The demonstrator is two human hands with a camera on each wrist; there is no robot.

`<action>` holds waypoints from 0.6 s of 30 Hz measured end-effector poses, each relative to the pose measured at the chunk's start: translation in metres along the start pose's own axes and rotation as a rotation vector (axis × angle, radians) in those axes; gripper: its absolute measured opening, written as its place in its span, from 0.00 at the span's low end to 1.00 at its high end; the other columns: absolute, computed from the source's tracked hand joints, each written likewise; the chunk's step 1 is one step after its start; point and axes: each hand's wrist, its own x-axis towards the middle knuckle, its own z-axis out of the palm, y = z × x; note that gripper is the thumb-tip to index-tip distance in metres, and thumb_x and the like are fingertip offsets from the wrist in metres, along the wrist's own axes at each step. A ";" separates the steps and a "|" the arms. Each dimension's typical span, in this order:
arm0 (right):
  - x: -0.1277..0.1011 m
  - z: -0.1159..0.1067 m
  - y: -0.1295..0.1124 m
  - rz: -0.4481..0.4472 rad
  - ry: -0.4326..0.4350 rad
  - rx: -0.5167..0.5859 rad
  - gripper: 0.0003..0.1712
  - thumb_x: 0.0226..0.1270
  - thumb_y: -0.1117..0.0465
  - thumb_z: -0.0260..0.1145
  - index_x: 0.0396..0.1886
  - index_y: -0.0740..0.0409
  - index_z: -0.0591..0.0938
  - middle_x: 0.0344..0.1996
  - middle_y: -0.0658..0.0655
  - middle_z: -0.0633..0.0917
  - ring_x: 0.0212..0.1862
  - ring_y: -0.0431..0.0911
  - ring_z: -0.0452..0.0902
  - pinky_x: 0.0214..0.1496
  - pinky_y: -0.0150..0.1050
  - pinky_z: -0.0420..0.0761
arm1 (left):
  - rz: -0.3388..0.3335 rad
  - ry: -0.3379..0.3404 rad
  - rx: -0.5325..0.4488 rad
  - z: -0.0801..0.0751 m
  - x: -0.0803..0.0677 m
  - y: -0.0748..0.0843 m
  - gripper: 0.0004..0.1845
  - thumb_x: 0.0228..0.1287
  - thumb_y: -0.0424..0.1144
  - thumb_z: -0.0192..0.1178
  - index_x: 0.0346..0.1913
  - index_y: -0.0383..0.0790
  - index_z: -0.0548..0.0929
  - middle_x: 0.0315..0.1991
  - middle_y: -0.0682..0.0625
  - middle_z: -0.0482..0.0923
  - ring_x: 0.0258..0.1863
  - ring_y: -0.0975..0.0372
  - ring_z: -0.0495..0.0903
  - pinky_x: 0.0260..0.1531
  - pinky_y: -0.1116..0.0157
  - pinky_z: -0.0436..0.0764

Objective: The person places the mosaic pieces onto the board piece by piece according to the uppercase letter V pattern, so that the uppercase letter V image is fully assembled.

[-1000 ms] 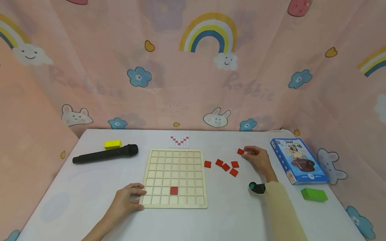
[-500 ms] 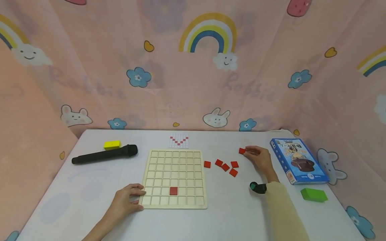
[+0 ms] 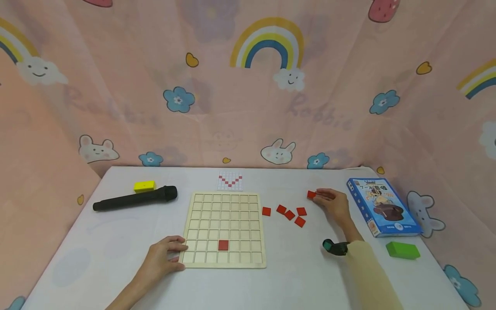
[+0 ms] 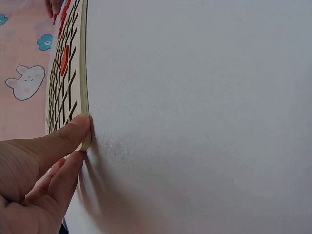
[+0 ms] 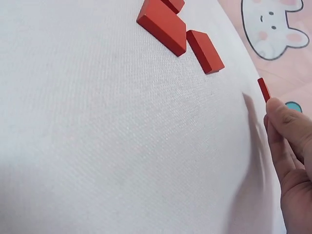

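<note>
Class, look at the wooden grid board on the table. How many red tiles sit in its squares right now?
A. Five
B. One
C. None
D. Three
B. The grid board holds a single red tile, in a square of its second row from the near edge; the other red tiles lie loose on the table to its right.

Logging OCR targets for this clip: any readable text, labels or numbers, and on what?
"Rabbit": faint pale script printed on the pink backdrop cloth, blurred, so the reading is uncertain; a second faint copy at left is harder still.
Blue box: lines of print on the lid, too small and blurred to read.
Pattern card: red squares in a V, no lettering.
Wooden grid board, red tiles, black microphone: no text visible.
</note>
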 end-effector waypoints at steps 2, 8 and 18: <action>-0.002 -0.002 -0.003 0.000 0.003 -0.004 0.21 0.67 0.64 0.64 0.59 0.65 0.77 0.54 0.66 0.80 0.57 0.56 0.76 0.61 0.43 0.74 | -0.003 0.000 -0.005 0.000 -0.001 0.001 0.23 0.28 0.20 0.76 0.37 0.28 0.86 0.47 0.45 0.80 0.46 0.50 0.81 0.36 0.68 0.85; -0.011 -0.005 -0.014 -0.049 -0.005 0.018 0.21 0.67 0.67 0.63 0.58 0.68 0.77 0.54 0.68 0.79 0.57 0.58 0.76 0.53 0.28 0.78 | -0.017 -0.003 -0.006 -0.001 -0.002 0.003 0.23 0.28 0.20 0.76 0.37 0.27 0.86 0.48 0.45 0.79 0.46 0.50 0.81 0.36 0.68 0.85; -0.030 -0.001 -0.027 -0.051 -0.026 0.043 0.21 0.67 0.66 0.63 0.58 0.67 0.77 0.54 0.67 0.80 0.55 0.58 0.78 0.47 0.22 0.79 | -0.044 -0.002 -0.011 0.002 -0.001 0.003 0.23 0.28 0.19 0.76 0.37 0.28 0.86 0.48 0.45 0.79 0.47 0.50 0.81 0.36 0.69 0.85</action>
